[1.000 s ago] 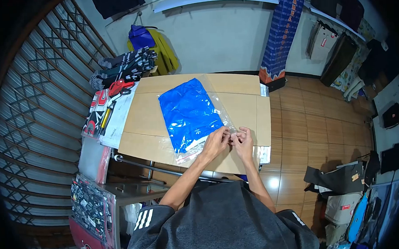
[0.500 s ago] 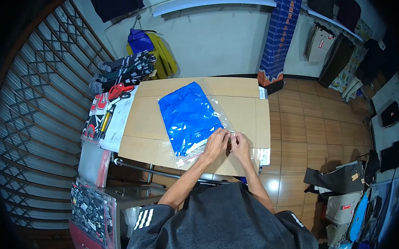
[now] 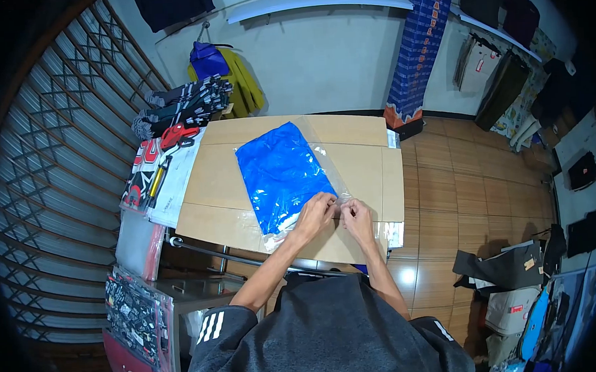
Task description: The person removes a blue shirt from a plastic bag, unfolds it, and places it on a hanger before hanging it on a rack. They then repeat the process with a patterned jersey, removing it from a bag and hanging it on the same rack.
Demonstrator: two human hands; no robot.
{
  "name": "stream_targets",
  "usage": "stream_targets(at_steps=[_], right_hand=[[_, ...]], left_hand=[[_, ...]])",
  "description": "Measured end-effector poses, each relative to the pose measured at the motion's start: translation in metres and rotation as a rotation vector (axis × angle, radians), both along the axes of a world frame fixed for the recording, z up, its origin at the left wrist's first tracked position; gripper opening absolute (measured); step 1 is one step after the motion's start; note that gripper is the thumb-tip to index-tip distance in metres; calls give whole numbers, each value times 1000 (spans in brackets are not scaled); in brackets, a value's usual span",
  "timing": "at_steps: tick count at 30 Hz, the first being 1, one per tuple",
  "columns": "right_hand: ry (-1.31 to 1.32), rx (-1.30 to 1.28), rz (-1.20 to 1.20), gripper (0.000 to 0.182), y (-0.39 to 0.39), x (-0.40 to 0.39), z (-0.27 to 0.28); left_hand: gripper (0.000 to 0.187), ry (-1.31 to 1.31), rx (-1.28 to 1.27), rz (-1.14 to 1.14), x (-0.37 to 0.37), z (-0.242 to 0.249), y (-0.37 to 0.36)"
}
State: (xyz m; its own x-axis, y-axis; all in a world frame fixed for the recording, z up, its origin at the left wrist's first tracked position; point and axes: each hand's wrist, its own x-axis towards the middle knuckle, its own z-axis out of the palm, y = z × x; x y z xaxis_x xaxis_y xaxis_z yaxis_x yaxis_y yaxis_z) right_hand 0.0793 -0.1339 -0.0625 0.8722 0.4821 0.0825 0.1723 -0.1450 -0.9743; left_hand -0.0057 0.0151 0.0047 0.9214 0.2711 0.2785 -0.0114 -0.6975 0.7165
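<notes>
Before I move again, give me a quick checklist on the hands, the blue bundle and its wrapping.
1. Left hand and right hand both at the near right part of the clear bag: ok.
2. Blue bundle lying under clear plastic: ok.
3. Bag resting on the cardboard: ok.
4. Red tool and yellow tool away from the bag: ok.
5. Corner between the hands in plain view: not ok, fingers obscure it.
6. Bag sealed: cannot tell.

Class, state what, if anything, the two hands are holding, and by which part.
The left hand and right hand appear to pinch the clear plastic bag around the blue folded garment, at its near right corner.
</notes>
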Motion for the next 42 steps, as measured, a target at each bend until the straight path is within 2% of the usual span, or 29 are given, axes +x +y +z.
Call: stream_targets(at_steps=[5,8,11,14,17,20,26,30,31,34,39,42], right_hand=[[-126,-198,106,12,-4,-3,31],[-30,-131,109,14,0,0,18],[60,-110,-23,18,1,1,10],[60,-111,-86,19,2,-3,22],[-46,-149,-68,21,4,1,8],[-130,-241,-4,24,2,-4,24],[-126,-306,67,23,1,-6,39],[-112,-260,24,20,3,-1,21],[-90,-216,3,19,5,2,13],[-75,-189,-30,18,5,-2,19],[-164,-222,-24,23,4,0,11],[-195,-281,15,29,1,-8,35]], left_hand=[[24,133,-109,4,-21,1,2],[26,24,-127,69,-19,3,5],[25,-214,-81,218,-13,3,11],[28,-195,-133,224,-14,0,19],[33,-116,-137,173,-25,-7,14],[37,-11,-133,136,-46,-2,-3],[31,-1,-196,212,-54,-30,0],[27,-188,-63,347,-46,-17,18],[26,-210,-109,393,-46,-1,21],[25,-176,-149,399,-48,18,30],[49,-26,-113,238,-69,0,13],[47,54,-62,238,-80,2,-3]])
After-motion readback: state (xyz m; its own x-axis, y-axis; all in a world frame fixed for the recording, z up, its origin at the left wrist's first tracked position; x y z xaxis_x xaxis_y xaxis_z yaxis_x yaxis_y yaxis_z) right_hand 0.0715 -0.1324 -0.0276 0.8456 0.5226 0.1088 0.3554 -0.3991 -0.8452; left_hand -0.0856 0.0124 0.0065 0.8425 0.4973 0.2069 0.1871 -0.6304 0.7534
